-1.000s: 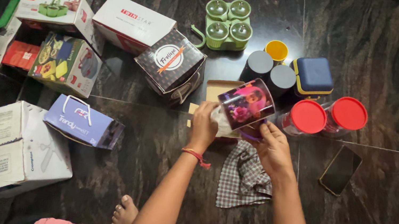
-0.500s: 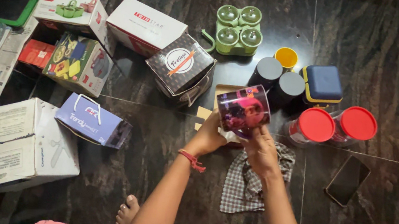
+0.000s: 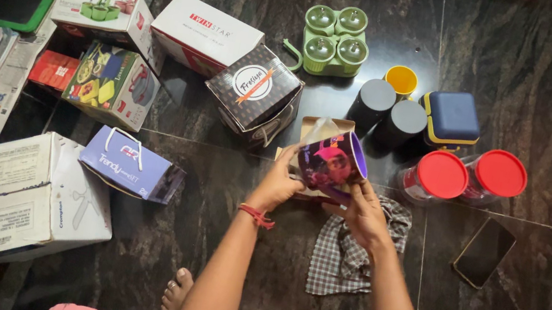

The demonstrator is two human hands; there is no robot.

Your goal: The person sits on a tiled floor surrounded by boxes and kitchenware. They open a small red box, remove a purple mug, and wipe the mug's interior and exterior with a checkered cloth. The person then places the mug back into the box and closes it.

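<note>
the purple mug [image 3: 329, 164] lies tipped on its side, mouth toward the right, held above the small cardboard box [image 3: 322, 127]. left hand [image 3: 280, 184] grips its base end; right hand [image 3: 364, 215] cups beneath, fingers curled, above the checked cloth [image 3: 340, 263].

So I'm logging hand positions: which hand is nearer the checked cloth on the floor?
The right hand. It holds the purple mug directly over the checked cloth. The left hand grips the mug's other side, off the cloth's left edge.
</note>
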